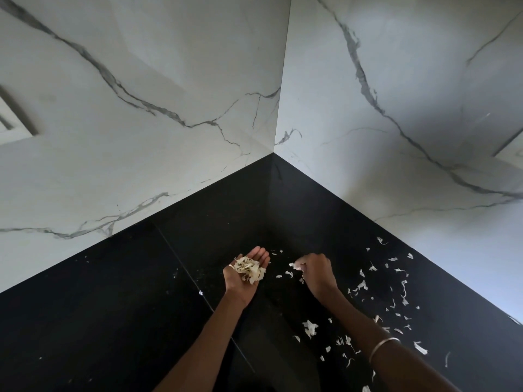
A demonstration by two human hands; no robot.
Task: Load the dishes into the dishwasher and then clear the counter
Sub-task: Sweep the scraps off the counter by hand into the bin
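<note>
Counter-clearing is the step in hand, judging by the pale peel scraps (365, 295) strewn over the black counter (113, 306) and no dishes anywhere in sight. Her left hand (249, 271) lies palm up with fingers spread, cupping a heap of gathered peelings (250, 269), while the right hand (314, 271), just beside it, pinches another scrap off the surface. Next, I'd say, that pinch wants dropping into the cupped palm, then the scatter right of and nearer than the right hand needs picking.
</note>
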